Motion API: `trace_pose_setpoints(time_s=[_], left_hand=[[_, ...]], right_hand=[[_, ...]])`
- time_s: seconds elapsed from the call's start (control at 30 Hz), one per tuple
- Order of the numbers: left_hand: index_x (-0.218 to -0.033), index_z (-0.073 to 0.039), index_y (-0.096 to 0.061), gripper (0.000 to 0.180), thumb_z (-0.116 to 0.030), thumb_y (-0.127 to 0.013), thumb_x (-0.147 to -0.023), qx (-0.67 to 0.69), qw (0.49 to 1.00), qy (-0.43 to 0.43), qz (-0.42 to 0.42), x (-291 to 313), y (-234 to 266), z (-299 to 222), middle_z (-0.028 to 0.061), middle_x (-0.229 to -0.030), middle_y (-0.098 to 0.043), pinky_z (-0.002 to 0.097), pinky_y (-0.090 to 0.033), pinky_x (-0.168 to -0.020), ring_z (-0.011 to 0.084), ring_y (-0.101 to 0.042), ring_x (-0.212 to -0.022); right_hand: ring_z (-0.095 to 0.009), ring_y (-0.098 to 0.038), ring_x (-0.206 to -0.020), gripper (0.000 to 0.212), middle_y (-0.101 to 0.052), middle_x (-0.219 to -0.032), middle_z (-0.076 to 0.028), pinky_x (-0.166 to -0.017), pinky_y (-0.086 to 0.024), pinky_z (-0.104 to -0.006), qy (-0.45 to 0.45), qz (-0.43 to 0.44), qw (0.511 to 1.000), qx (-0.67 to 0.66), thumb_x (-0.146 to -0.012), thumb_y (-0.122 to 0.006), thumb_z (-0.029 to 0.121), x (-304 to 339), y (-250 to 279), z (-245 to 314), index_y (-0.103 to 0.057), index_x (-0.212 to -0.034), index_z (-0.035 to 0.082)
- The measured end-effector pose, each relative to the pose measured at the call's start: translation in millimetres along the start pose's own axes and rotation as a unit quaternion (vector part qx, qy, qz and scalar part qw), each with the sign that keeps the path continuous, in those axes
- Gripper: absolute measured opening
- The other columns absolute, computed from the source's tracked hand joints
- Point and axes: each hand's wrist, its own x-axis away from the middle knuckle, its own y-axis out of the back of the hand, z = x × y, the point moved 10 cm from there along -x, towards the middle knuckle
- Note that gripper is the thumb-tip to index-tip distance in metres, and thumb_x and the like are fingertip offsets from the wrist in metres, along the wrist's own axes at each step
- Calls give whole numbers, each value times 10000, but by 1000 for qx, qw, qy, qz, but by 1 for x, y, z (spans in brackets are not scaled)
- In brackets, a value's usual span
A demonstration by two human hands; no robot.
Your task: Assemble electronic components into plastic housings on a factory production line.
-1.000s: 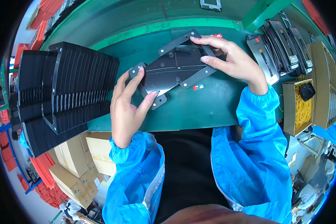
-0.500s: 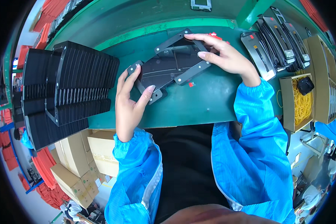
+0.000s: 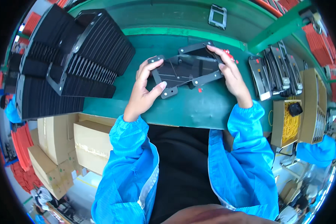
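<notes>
Between my hands, over the green tabletop (image 3: 175,110), is a flat black frame piece (image 3: 179,71) with a dark glossy middle and angled brackets with pale round studs at its ends. My left hand (image 3: 142,87) grips its left end, thumb on the near bracket and fingers over the far one. At the right end my right hand (image 3: 233,80) pinches it, with the index finger at the far corner and the thumb on the inner edge. The palm sides of both hands are hidden. Small red pieces (image 3: 227,55) lie behind my right fingers.
Tall stacks of black frame pieces (image 3: 97,48) stand at the left. At the right are several dark strapped items with silvery ends (image 3: 259,78) and an open box (image 3: 278,123) of yellow bands (image 3: 290,127). Cardboard boxes (image 3: 93,142) sit below the table's left edge.
My view has shifted, so the stacks and boxes sit differently in the picture. The frame piece lies more level, with both hands still holding its ends.
</notes>
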Motion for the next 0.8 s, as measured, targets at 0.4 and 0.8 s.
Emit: trace_pose_setpoints(time_s=[0.4,0.8], left_hand=[[-1435,-127,-555,552,-53,-616,-891,47,999,-18,5,6,-1,0,159,-1502,-384,370,-454,-1033,298,-486,-1327],[-1427,-119,-550,535,-55,-621,-901,36,999,-4,-8,9,0,9,150,-1474,-425,347,-478,-986,263,-553,-1224]], right_hand=[[-174,-701,-902,509,-552,-1441,-203,-812,-533,-261,51,-115,985,-116,-1039,-501,241,-84,18,107,-479,-1470,-28],[-218,-690,-958,698,-370,-1513,-227,-791,-544,-310,508,278,763,-287,-1034,-593,184,-81,-79,210,-230,-1603,5]])
